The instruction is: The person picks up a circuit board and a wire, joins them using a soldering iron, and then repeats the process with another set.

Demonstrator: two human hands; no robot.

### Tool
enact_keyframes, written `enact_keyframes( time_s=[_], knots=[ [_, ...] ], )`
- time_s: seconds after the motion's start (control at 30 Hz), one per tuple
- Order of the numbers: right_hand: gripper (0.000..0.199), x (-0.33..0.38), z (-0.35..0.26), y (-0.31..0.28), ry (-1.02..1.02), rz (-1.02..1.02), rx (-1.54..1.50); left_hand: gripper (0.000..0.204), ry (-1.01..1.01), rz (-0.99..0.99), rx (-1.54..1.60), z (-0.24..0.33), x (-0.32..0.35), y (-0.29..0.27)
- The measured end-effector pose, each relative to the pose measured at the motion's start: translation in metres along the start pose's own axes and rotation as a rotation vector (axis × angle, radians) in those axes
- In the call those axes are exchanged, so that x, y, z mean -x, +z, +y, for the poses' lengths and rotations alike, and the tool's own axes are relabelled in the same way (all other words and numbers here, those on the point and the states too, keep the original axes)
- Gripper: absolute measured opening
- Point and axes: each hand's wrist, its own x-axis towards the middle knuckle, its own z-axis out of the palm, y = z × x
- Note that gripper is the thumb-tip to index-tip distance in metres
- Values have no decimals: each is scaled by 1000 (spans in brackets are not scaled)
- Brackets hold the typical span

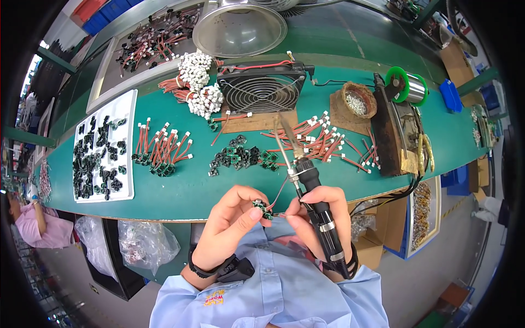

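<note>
Seen from the head camera, a person is sitting at a green worktop. The left hand is pinching a small green circuit board between thumb and fingers, lifting it just off the worktop's near edge, probably to steady it. The right hand is gripping a black soldering iron and a thin red wire at the board. A small fan is standing behind, likely for fumes.

bench top matt green | fan blk plastic, metal grille | bowl shiny metal
</note>
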Motion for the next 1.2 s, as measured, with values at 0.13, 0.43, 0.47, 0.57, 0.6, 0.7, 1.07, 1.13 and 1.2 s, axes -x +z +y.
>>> enact_keyframes(
  time_s=[0.13,0.43,0.47,0.57,0.6,0.7,1.07,1.13,1.2],
  knots=[
    [40,-1,-6,1,107,-94,-169,25,-35,-32,160,-5,-2,-4],
    [39,-3,-9,7,-4,-133,-68,26,-145,-241,484,-14,-4,-17],
    [39,-3,-9,7,-18,-140,-51,25,-142,-228,483,-14,-3,-16],
    [38,-4,-12,8,-13,-118,-68,26,-141,-234,511,-16,-4,-12],
    [37,-5,-12,9,-12,-111,-79,26,-138,-247,540,-17,-4,-12],
    [37,-8,-13,9,-30,-107,-46,27,-159,-244,593,-17,-3,-11],
    [38,-9,-17,7,-97,-64,81,27,-222,-235,677,-19,-2,-11],
    [38,-9,-18,6,-97,-64,85,26,-216,-220,666,-19,-2,-10],
    [38,-9,-18,6,-99,-57,87,26,-214,-211,659,-18,-2,-9]
  ],
)
